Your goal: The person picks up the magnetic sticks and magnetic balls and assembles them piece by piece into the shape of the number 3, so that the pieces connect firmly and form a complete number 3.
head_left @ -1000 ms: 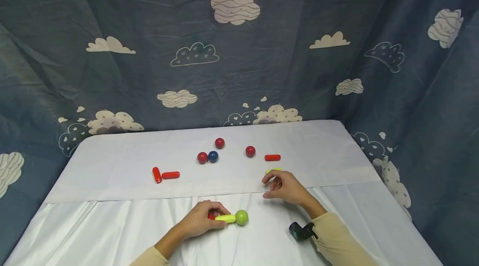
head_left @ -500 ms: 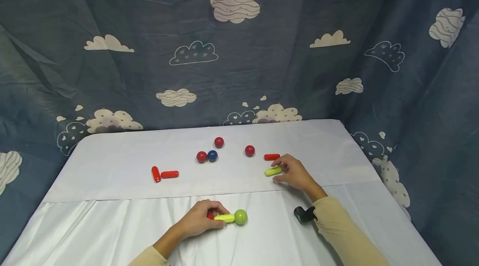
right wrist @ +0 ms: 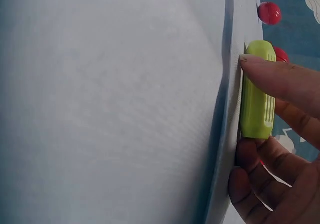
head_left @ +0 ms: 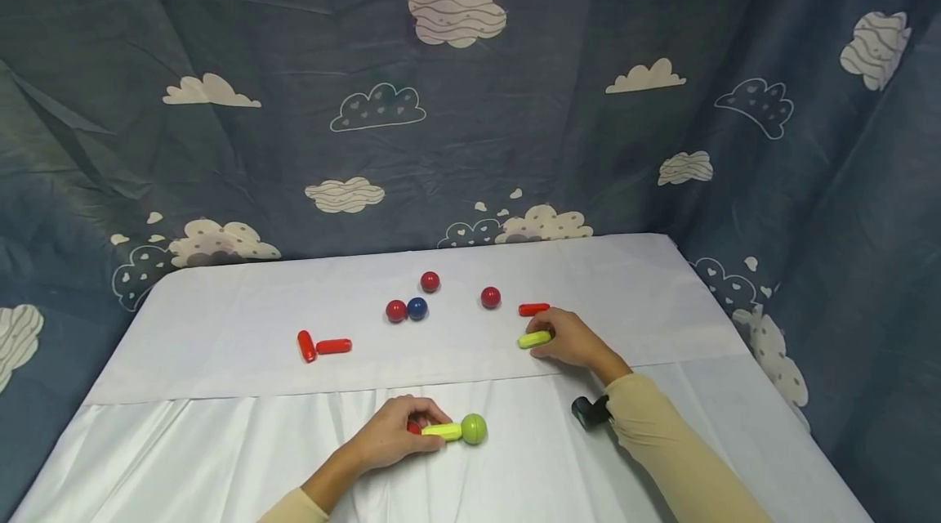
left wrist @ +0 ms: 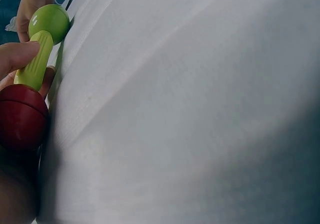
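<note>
My left hand [head_left: 393, 431] pinches a yellow-green stick [left wrist: 36, 64] between thumb and fingers, low over the near part of the white cloth. At one end of that stick sits a green ball [head_left: 474, 429], at the other a red ball [left wrist: 22, 116], mostly covered by the hand in the head view. Farther right, my right hand [head_left: 572, 338] pinches a second yellow-green stick [right wrist: 258, 97], thumb on one side and fingers on the other. It lies at the cloth, just in front of a red stick [head_left: 533, 310].
Two red sticks [head_left: 334, 346] lie at the left. Toward the back are a blue ball [head_left: 416, 309] touching a red ball [head_left: 396, 310], and two separate red balls. A black wrist camera [head_left: 588, 412] is on the right wrist. A dark cloud-print curtain [head_left: 470, 139] hangs behind the table.
My right hand moved right and back around the loose yellow-green stick, then its fingers closed on it; the stick has shifted slightly. The left hand has stayed in place, holding its stick.
</note>
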{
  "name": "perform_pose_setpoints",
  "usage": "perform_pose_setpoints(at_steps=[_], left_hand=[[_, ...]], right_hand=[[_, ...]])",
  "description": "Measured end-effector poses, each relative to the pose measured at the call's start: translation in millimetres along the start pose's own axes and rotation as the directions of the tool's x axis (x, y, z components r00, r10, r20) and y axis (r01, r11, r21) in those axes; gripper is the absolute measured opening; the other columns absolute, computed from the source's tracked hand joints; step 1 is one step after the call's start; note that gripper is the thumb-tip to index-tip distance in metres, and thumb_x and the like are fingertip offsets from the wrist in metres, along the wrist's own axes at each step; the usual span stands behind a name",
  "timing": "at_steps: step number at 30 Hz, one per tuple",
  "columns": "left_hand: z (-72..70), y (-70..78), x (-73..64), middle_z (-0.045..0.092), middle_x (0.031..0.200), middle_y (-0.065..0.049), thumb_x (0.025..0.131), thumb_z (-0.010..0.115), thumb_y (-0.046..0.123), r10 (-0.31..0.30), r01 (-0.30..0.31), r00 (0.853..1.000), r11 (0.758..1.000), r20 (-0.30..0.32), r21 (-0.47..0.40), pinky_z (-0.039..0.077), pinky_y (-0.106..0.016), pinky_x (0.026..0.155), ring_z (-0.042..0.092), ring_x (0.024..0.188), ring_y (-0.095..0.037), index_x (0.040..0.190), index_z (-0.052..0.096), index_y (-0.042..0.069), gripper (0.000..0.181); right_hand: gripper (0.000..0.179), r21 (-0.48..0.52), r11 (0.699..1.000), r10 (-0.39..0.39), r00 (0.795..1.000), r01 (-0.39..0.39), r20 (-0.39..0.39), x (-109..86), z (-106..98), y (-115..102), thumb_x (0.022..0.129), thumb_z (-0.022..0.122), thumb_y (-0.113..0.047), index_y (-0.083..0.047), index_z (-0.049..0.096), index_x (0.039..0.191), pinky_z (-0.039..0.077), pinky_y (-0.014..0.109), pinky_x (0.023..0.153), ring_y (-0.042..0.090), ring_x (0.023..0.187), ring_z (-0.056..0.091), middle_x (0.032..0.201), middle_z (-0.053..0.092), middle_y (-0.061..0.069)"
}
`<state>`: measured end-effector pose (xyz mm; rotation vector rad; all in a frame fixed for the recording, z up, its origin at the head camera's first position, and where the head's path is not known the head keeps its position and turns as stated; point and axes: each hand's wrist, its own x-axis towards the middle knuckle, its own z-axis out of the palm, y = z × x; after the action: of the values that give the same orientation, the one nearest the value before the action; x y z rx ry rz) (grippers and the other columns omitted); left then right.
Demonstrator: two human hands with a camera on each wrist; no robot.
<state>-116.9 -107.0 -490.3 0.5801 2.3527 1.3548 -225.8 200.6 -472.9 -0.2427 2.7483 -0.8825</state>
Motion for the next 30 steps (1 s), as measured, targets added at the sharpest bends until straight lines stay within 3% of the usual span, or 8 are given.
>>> perform_pose_setpoints(at_steps=[13,21,30], left_hand=[[-2.8,-2.0,0.4,0.058,0.082,0.008,0.079,0.078,0.02,-0.003,0.003,1.0,1.0,-0.001,0.013,0.038,-0.023,0.071,0.049,0.077,-0.007,0.097,0.073,0.018,0.018],[-5.0,-3.5,-0.3,0.058,0.082,0.007,0.079,0.077,0.019,-0.006,0.007,1.0,1.0,-0.009,0.015,0.038,-0.023,0.071,0.049,0.077,-0.008,0.097,0.073,0.018,0.018],[0.5,-2.6,0.8,0.06,0.083,0.007,0.08,0.077,0.018,-0.003,0.003,1.0,1.0,0.003,-0.008,0.039,-0.022,0.069,0.049,0.076,-0.008,0.098,0.073,0.017,0.019]], right_hand=[[0.02,-0.027,0.999,0.025,1.0,-0.025,0.0,0.8,5,-8,0.079,0.079,-0.011,-0.011,0.067,0.095,0.05,0.033,0.083,0.019,0.085,0.052,0.088,0.06,0.001],[0.021,0.004,0.999,-0.034,0.999,0.035,-0.016,-5.2,12,-21,0.078,0.08,-0.012,-0.011,0.066,0.093,0.047,0.031,0.074,0.017,0.079,0.052,0.084,0.06,-0.001],[0.034,0.17,0.983,-0.067,0.998,0.068,-0.012,-12.2,29,-36,0.08,0.077,-0.007,-0.01,0.062,0.11,0.049,0.026,0.061,0.015,0.071,0.054,0.086,0.059,0.001]])
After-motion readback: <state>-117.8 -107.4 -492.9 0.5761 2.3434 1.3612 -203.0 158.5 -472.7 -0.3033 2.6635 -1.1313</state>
